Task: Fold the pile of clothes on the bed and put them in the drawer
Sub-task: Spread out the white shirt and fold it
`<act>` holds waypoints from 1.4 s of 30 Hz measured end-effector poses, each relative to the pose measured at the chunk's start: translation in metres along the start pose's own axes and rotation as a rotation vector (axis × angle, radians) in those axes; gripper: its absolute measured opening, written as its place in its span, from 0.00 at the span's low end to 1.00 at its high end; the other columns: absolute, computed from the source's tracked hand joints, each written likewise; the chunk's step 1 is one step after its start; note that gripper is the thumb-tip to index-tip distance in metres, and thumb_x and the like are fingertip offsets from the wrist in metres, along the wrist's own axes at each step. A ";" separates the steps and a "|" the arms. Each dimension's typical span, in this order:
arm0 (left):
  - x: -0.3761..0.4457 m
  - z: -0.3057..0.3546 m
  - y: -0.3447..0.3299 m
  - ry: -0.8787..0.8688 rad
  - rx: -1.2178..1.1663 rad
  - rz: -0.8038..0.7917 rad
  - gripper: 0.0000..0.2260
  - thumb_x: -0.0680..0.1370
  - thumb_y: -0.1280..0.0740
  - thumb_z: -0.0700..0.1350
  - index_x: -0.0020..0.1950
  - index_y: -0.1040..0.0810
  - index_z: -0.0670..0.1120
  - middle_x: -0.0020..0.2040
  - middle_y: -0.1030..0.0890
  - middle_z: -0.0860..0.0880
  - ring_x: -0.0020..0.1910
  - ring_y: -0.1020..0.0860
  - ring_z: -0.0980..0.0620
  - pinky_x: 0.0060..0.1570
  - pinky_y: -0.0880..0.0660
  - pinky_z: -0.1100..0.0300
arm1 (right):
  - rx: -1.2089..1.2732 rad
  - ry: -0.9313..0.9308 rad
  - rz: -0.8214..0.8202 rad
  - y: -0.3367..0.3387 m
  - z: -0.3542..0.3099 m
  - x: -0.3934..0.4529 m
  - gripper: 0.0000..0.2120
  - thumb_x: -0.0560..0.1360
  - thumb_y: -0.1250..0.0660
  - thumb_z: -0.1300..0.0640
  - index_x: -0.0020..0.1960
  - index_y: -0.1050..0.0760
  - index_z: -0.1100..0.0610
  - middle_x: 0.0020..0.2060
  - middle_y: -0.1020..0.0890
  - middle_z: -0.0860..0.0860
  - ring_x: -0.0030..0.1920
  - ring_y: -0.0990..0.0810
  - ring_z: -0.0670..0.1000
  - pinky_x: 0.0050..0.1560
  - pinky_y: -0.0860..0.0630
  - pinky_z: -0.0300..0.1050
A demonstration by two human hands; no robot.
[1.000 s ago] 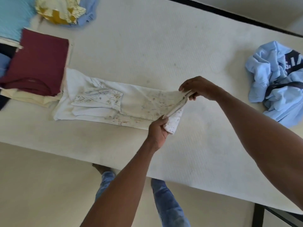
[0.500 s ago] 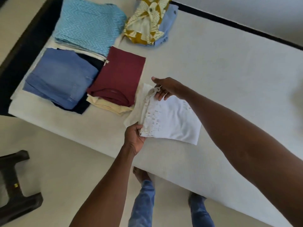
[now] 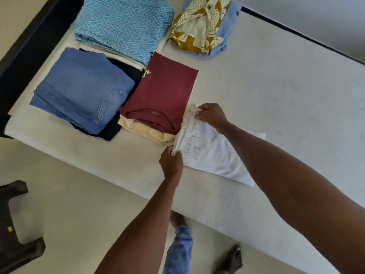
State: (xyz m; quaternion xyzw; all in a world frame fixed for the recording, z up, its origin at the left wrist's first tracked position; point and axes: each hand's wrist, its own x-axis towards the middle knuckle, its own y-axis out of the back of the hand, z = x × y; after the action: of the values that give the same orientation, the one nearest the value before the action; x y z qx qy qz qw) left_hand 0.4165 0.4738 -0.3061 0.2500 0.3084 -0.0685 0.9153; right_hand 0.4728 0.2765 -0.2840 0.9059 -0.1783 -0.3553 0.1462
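On the bed [image 3: 276, 80], from the left: folded blue jeans [image 3: 83, 89], a zigzag turquoise cloth [image 3: 122, 26], a maroon shirt [image 3: 164, 95] on a cream garment [image 3: 146, 131], and a mustard-patterned bundle [image 3: 199, 26] farther back. Just beside the maroon stack lies the white shirt [image 3: 215, 153] I'm folding, doubled flat, its printed edge (pale, worn marks) toward the stack. My left hand [image 3: 171, 163] pinches its near left corner, fingers curled round the fabric. My right hand [image 3: 212, 115] grips the far left corner, arm stretched across the shirt.
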 end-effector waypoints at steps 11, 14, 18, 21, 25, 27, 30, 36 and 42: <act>0.021 -0.009 0.001 0.079 0.279 0.104 0.24 0.72 0.25 0.52 0.61 0.26 0.41 0.60 0.23 0.44 0.61 0.26 0.42 0.59 0.28 0.48 | -0.670 0.052 -0.021 -0.013 -0.008 0.035 0.38 0.70 0.25 0.52 0.74 0.39 0.58 0.69 0.30 0.56 0.69 0.32 0.59 0.68 0.39 0.55; 0.034 -0.012 0.009 0.131 0.208 -0.088 0.21 0.71 0.24 0.50 0.57 0.23 0.39 0.55 0.19 0.41 0.53 0.21 0.41 0.44 0.26 0.56 | -0.797 0.014 -0.164 -0.010 -0.013 0.034 0.38 0.71 0.24 0.50 0.75 0.37 0.58 0.72 0.30 0.53 0.72 0.33 0.58 0.70 0.41 0.56; 0.036 -0.005 0.018 0.133 0.133 -0.206 0.13 0.72 0.25 0.45 0.49 0.22 0.39 0.51 0.18 0.41 0.46 0.21 0.44 0.42 0.29 0.58 | -0.614 0.118 -0.120 -0.004 -0.006 0.019 0.18 0.70 0.26 0.61 0.58 0.22 0.64 0.55 0.18 0.56 0.57 0.20 0.58 0.55 0.24 0.52; 0.018 -0.003 0.025 0.128 0.020 -0.261 0.11 0.73 0.26 0.43 0.51 0.23 0.40 0.52 0.18 0.42 0.47 0.20 0.46 0.50 0.21 0.50 | -0.384 0.156 -0.089 0.017 -0.002 -0.014 0.11 0.68 0.29 0.66 0.50 0.20 0.64 0.46 0.16 0.56 0.48 0.17 0.57 0.49 0.20 0.52; -0.028 0.011 0.038 0.076 -0.093 -0.339 0.10 0.71 0.25 0.40 0.47 0.25 0.43 0.47 0.19 0.43 0.46 0.20 0.46 0.49 0.20 0.49 | -0.241 0.167 0.029 0.055 0.001 -0.074 0.12 0.66 0.29 0.66 0.50 0.22 0.64 0.45 0.16 0.58 0.46 0.17 0.58 0.47 0.20 0.54; -0.064 0.030 0.046 0.054 -0.092 -0.354 0.11 0.71 0.27 0.36 0.42 0.28 0.46 0.41 0.24 0.47 0.41 0.24 0.49 0.42 0.24 0.55 | -0.226 0.188 0.095 0.078 0.004 -0.115 0.14 0.65 0.27 0.65 0.49 0.25 0.64 0.45 0.17 0.59 0.46 0.18 0.58 0.46 0.21 0.55; -0.117 0.075 0.067 -0.032 -0.028 -0.365 0.15 0.71 0.29 0.30 0.37 0.31 0.46 0.35 0.27 0.48 0.35 0.28 0.51 0.37 0.29 0.57 | -0.292 0.221 0.146 0.116 -0.007 -0.182 0.13 0.66 0.28 0.65 0.50 0.24 0.61 0.45 0.19 0.55 0.47 0.21 0.55 0.43 0.29 0.44; -0.218 0.161 0.128 -0.521 0.356 -0.248 0.12 0.68 0.29 0.32 0.44 0.26 0.45 0.40 0.24 0.50 0.36 0.28 0.54 0.29 0.34 0.64 | -0.589 0.259 0.071 0.164 -0.040 -0.330 0.14 0.66 0.29 0.64 0.52 0.19 0.60 0.48 0.16 0.60 0.51 0.18 0.60 0.43 0.26 0.42; -0.244 0.224 0.176 -0.719 0.792 -0.374 0.13 0.70 0.28 0.33 0.54 0.20 0.41 0.51 0.20 0.44 0.48 0.23 0.47 0.38 0.27 0.60 | -0.697 0.253 0.093 0.157 -0.080 -0.389 0.14 0.70 0.33 0.64 0.54 0.20 0.61 0.53 0.19 0.61 0.53 0.19 0.62 0.45 0.26 0.43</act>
State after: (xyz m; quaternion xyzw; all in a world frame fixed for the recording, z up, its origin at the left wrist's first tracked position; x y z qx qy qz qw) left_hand 0.3893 0.5073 0.0667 0.4762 -0.0331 -0.4207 0.7715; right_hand 0.2276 0.3132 0.0637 0.8294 -0.0682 -0.2728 0.4827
